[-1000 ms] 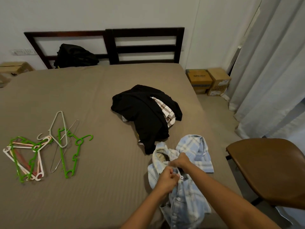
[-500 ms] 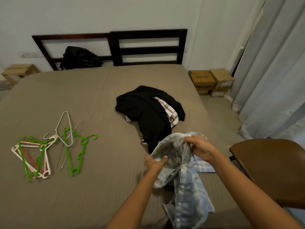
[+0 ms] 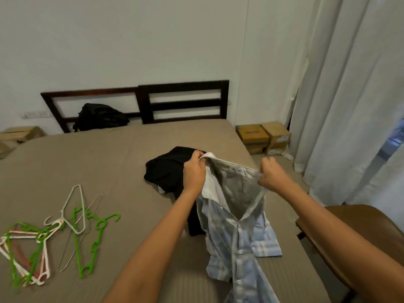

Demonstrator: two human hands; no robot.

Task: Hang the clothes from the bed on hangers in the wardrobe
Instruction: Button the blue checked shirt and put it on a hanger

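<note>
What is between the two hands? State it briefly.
In the head view, the open collar of the plaid shirt stretches between the left hand and right hand; both grip it above the bed.

- I read this as a bedroom in a private home.
- A wide bed (image 3: 98, 167) with a taupe sheet fills most of my view, with a dark slatted wooden headboard (image 3: 183, 103) against a plain white wall (image 3: 131, 40).
- Loose plastic and wire hangers (image 3: 54, 235) lie on the sheet, along with a black clothes pile (image 3: 168, 171) and a plaid shirt (image 3: 236, 237).
- Long pale curtains (image 3: 349, 106) hang on the right.
- Household clutter: cardboard boxes (image 3: 264, 138) on the floor by the bed, a black bag (image 3: 100, 117) at the headboard, and a brown chair (image 3: 380, 217) alongside.
</note>
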